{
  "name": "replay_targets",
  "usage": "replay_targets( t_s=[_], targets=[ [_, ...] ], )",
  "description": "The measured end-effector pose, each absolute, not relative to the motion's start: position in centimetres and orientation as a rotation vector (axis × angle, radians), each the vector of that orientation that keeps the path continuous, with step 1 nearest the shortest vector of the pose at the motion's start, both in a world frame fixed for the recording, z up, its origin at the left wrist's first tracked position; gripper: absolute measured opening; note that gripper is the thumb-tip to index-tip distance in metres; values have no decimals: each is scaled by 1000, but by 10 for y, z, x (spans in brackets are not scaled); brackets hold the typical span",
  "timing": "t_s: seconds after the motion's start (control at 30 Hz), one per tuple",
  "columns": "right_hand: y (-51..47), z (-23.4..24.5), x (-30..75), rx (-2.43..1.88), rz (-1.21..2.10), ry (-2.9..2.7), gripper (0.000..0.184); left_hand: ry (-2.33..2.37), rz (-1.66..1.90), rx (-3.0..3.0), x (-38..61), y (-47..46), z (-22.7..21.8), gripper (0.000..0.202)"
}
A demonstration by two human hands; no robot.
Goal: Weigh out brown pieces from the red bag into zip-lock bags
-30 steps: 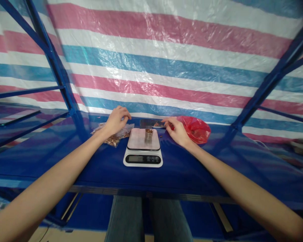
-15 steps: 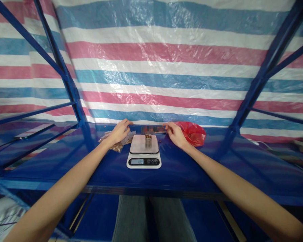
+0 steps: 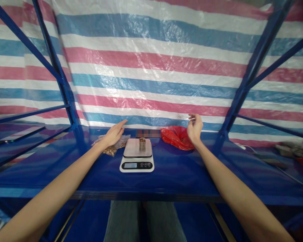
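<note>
A white kitchen scale stands on the blue shelf, and a small metal cup sits on its steel plate. My left hand hovers with fingers stretched out over a clear plastic bag of small brown pieces, left of the scale. My right hand is raised above a red plastic bag right of the scale, fingers loosely curled and apart, holding nothing I can see. A dark flat object lies behind the scale.
A striped pink, blue and white tarpaulin hangs behind the shelf. Blue steel uprights and braces frame both sides. My legs show under the shelf's front edge. Some cluttered items lie at the far right.
My right hand has lifted off the dark flat object and moved right, above the red bag. My left hand has opened from a curl over the clear bag. The view has shifted.
</note>
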State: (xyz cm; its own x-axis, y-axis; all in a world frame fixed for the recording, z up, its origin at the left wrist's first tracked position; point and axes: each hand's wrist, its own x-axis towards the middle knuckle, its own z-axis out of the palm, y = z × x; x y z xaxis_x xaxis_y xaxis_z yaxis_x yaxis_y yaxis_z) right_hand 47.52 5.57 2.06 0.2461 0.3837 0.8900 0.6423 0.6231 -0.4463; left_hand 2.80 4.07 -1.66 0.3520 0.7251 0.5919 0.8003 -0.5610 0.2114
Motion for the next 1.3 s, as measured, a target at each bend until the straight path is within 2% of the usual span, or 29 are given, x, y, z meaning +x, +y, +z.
replay_targets(
  t_s=[0.13,0.2,0.33,0.4,0.53,0.77,0.93,1.07,1.3],
  targets=[
    [35,18,426,-852,-81,-1662,22,-1424,-973,-2503,29,43,-22,67],
    [21,8,389,-778,12,-1833,22,-1425,-958,-2506,31,43,-24,68],
    [2,-16,337,-686,405,-2044,62,-1422,-923,-2520,37,41,-26,68],
    [0,-23,329,-696,481,-2102,68,-1424,-909,-2529,38,41,-26,68],
    [-1,-24,329,-657,596,-2092,45,-1433,-909,-2537,38,42,-28,69],
    [-5,-21,318,-604,738,-1905,25,-1435,-917,-2527,36,48,-34,72],
    [15,1,349,-769,698,-1579,32,-1472,-868,-2498,34,51,-37,72],
    [40,10,395,-1009,627,-1330,30,-1482,-870,-2505,34,50,-36,73],
    [53,2,447,-1486,566,-1442,19,-1413,-903,-2531,34,50,-36,71]
  ],
)
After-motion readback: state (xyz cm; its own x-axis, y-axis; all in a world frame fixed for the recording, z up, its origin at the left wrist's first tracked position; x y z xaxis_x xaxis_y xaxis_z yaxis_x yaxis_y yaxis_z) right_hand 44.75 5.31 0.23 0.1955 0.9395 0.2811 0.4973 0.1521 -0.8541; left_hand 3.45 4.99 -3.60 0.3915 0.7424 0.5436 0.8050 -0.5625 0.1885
